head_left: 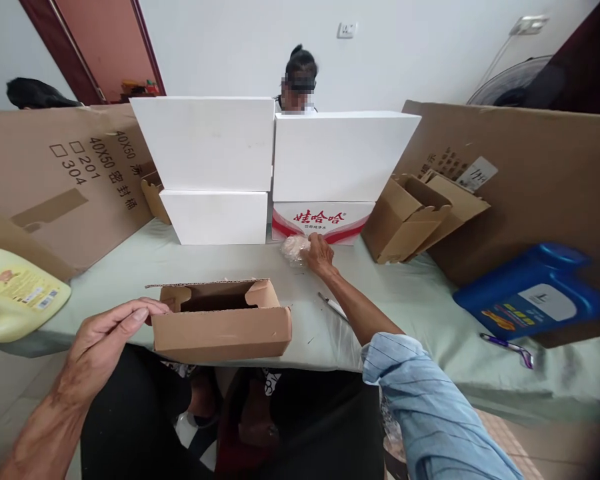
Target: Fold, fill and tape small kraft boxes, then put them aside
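A small brown cardboard box [223, 332] stands at the table's near edge with its top open; its inside is mostly in shadow. My left hand [113, 333] is closed on the box's left end, thumb and fingers together at the upper corner. Farther off, my right hand [321, 255] reaches across the table, its fingers curled against a clear, crumpled plastic-wrapped bundle [294, 249]. What the wrapping contains is not clear. The bundle lies just in front of a white carton with red lettering [325, 223]. Below my right forearm lies a slim pen-like tool [334, 307].
White boxes [203, 143] are stacked at the back. Large cardboard sheets flank both sides. Folded brown boxes [405, 217], a blue bottle [530, 293] and a purple-and-white pen [507, 347] are at right; a yellow jug [23, 293] is at left. A person [300, 83] sits behind the boxes.
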The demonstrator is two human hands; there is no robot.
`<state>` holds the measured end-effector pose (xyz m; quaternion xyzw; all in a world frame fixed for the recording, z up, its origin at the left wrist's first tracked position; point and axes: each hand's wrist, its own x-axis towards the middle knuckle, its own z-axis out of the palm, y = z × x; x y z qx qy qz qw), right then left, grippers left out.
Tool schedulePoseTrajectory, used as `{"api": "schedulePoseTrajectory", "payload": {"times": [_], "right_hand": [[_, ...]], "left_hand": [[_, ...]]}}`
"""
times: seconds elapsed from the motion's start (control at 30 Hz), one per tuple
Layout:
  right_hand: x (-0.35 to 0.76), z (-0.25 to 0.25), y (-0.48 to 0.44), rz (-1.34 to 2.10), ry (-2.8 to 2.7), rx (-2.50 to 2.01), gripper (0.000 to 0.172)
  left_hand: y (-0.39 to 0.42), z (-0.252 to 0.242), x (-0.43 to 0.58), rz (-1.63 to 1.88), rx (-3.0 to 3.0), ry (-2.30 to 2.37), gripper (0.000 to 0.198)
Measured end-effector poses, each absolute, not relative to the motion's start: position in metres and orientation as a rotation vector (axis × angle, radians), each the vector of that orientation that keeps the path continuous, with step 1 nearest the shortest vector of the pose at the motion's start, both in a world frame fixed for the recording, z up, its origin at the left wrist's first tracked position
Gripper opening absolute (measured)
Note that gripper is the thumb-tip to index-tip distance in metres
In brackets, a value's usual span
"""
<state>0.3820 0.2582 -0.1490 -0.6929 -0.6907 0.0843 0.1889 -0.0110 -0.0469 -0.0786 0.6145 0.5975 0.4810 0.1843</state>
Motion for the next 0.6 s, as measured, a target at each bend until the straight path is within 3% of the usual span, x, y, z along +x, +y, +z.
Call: {"api": "schedulePoseTrajectory", "payload": {"times": [0.13, 0.4, 0.6], "right_hand": [[0.38, -0.151, 0.256, 0.235, -2.039, -1.926, 0.027], [0.394, -0.131, 0.222, 0.142, -1.981, -1.804, 0.04], [0.397, -0.102, 0.209, 0.171, -1.913, -1.58, 0.028]], "left_hand": [[-0.039, -0.067, -0.015, 1.339, 1.576, 1.446, 0.037], [-0.03, -0.048, -0.024, 1.016, 1.81, 1.337, 0.039], [-0.03, -0.036, -0.024, 0.869, 1.922, 1.289, 0.037]]}}
